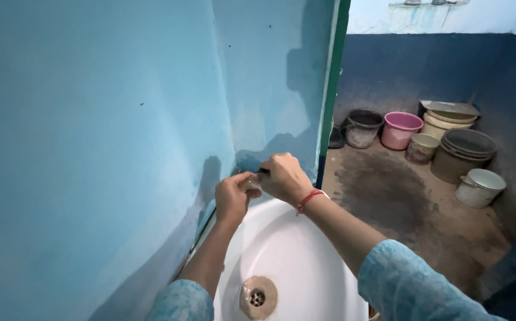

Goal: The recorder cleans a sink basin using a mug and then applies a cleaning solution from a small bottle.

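Hands, left (232, 199) and right (284, 177), pinch a small fitting (255, 180) above the basin rim (281, 205).

Basin in a wall corner, both hands meeting over its far rim, containers on the floor off to the right.

The sink (305, 267) is sitting against the wall (91, 148) on its left, drain (258, 297) lying in the bowl near the front. The left hand (233, 198) and right hand (284, 177) are touching each other above the far rim, pinching a small object (253, 183) between them, close to the wall corner. A door frame (331, 95) is standing just behind and right of the hands. Beyond it, buckets and pots (436, 139) are clustering on the floor (389, 196) along the back wall, well apart from the sink.
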